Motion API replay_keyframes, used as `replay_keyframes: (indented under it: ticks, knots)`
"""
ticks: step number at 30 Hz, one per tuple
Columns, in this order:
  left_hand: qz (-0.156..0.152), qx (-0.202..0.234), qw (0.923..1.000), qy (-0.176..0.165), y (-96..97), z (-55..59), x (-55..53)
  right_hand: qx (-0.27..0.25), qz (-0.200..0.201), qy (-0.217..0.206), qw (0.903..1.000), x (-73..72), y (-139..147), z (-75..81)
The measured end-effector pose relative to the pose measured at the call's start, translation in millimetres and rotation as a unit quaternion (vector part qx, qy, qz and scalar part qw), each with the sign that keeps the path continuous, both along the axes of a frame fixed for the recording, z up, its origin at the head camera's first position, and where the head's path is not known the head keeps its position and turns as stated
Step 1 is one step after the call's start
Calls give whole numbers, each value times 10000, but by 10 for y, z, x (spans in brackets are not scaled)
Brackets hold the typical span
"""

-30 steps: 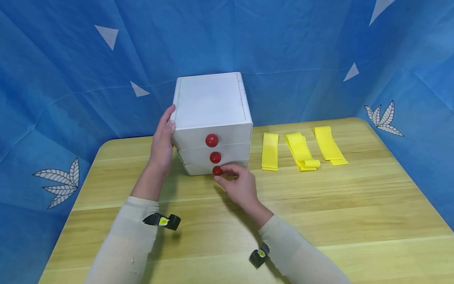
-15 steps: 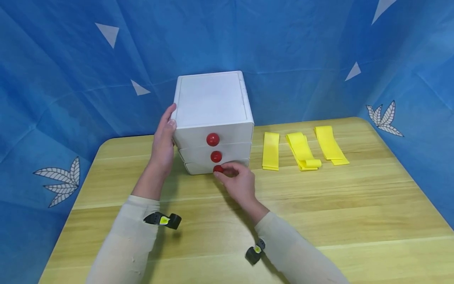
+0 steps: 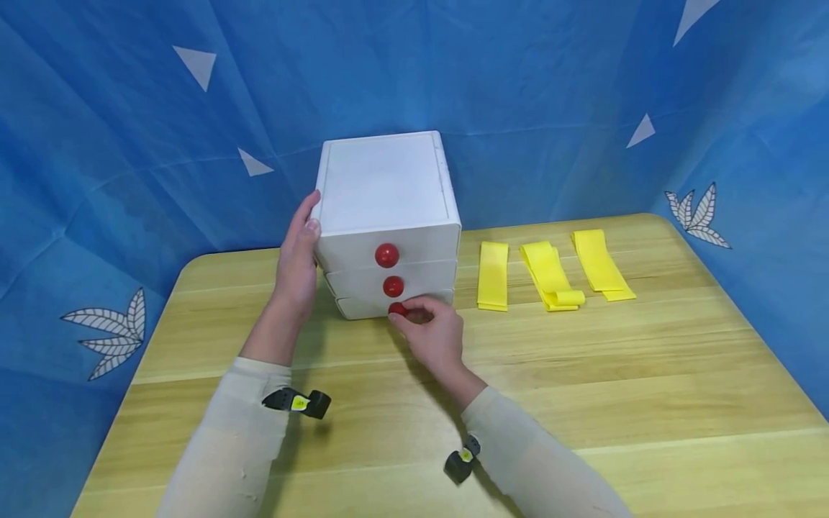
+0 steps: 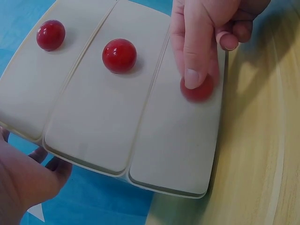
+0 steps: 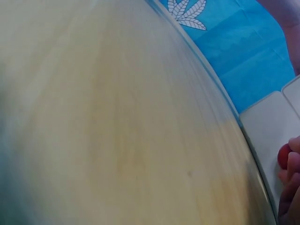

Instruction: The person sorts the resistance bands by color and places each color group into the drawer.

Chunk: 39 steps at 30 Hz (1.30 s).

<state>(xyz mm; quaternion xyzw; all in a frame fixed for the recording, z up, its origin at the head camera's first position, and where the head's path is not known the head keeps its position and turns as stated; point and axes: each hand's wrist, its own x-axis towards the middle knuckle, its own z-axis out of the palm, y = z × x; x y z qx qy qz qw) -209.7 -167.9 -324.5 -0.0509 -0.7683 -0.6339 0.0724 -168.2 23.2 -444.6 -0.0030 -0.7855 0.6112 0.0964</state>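
Observation:
A white three-drawer cabinet (image 3: 385,187) stands on the wooden table, all drawers pushed in, each with a round red knob. My left hand (image 3: 298,259) rests against the cabinet's left side, fingers extended along it and thumb near the front top corner. With thumb and fingers, my right hand (image 3: 435,334) pinches the bottom drawer's knob (image 4: 198,93). The thumb partly covers that knob in the left wrist view. Above it, the middle knob (image 3: 393,286) and the top knob (image 3: 386,255) are untouched. At the right wrist view's edge, part of the held knob (image 5: 284,157) shows.
To the right of the cabinet lie three folded yellow strips: one straight (image 3: 494,277), one with a curled end (image 3: 550,277) and one slanted (image 3: 601,266). Blue patterned cloth (image 3: 518,86) hangs behind the table (image 3: 583,403). Each forearm wears a black wrist camera (image 3: 317,404).
My right hand has tightened from touching the bottom knob to pinching it, its forearm shifting slightly left. The left hand keeps its place, and the drawers have not moved.

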Motion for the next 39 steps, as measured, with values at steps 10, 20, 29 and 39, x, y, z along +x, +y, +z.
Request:
replay_keyframes:
  ticks: [10,20,29,39]
  knots:
    - [41,-15,10000,-61,10,16,13,-118,-108,52,9999,37,-35,-25]
    - [46,-46,9999,-83,2,30,1,-1046,-157,-395,9936,52,-112,-19]
    - [82,-119,9998,-153,6,31,6,-686,-456,-376,9959,24,-137,-12]
    - [201,-267,9991,-252,26,29,17,-508,-527,-328,9968,42,-140,-20]
